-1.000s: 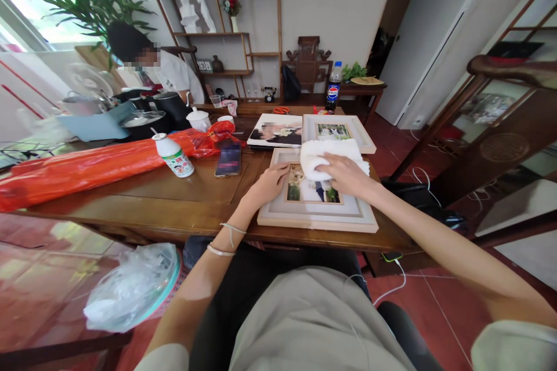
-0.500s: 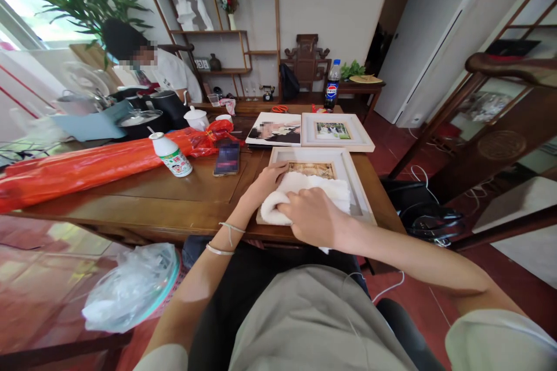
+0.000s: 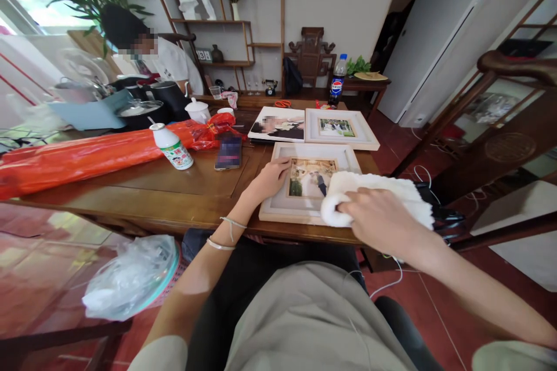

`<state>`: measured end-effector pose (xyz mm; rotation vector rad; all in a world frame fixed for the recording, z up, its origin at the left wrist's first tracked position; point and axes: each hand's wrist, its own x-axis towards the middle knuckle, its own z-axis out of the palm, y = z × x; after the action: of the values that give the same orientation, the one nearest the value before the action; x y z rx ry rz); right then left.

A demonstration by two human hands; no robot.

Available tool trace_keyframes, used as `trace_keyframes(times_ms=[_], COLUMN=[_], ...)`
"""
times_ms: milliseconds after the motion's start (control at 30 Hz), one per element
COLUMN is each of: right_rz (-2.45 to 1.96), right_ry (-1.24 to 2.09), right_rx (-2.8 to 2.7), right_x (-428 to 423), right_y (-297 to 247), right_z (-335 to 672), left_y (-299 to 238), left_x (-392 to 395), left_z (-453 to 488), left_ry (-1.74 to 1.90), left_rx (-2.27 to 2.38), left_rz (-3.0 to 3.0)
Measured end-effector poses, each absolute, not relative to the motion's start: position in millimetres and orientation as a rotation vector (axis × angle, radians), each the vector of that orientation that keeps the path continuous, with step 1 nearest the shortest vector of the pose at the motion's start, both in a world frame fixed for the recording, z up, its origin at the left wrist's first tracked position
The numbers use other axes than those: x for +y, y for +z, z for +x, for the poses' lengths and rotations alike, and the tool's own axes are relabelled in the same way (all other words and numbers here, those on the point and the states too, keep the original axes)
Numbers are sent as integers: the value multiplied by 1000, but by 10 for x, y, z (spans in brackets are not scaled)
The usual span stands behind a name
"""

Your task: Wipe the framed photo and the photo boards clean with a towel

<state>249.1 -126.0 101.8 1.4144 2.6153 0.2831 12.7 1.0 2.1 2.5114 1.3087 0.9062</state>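
A white picture frame [image 3: 282, 207] with a wedding photo [image 3: 310, 178] in it lies flat near the front edge of the wooden table. Across its left border rests my left hand [image 3: 273, 176], fingers stretched out and the tips near the photo's upper left corner. My right hand [image 3: 378, 217] is closed around a fluffy white towel [image 3: 404, 188] at the frame's right side. The towel covers the frame's lower right part and sticks out past the table's right edge. Behind lie a second white frame [image 3: 368, 138] and a flat picture panel [image 3: 278, 117].
To the left are a phone [image 3: 228, 152], a white bottle [image 3: 173, 148] and a long red plastic-wrapped bundle [image 3: 87, 151]. A cola bottle [image 3: 336, 81] stands at the back. A person [image 3: 174, 66] sits at the far left. A chair [image 3: 491, 133] stands at right.
My right hand has swept the towel rightward across the frame, uncovering most of the photo. My left hand stays on the left border. The view has shifted slightly.
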Motion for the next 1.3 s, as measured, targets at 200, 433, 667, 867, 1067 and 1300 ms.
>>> trace_keyframes(times_ms=[200,433,667,867,1067,1300], right_rz=[1809,1383,1054,1148,1329,1531], right_ry=[373,693,423,434,522,535], right_rx=[2523,3061,3026,2931,2699,2539], right_x=[-885,67,426,303,163,-255], right_y=[1228,1057,756,807,851,846], right_z=[2837,2304,1759,1943,2382,2699], left_y=[36,3,11,24,-3,15], left_x=[6,33,58,46,38,20], left_z=[132,120,125,127,121,131], left_ry=[885,893,910,895,887,874], left_rx=[1310,1299,1266,1248,1297,1322], left_rz=[2524,2530,2570,2565,2535,2507])
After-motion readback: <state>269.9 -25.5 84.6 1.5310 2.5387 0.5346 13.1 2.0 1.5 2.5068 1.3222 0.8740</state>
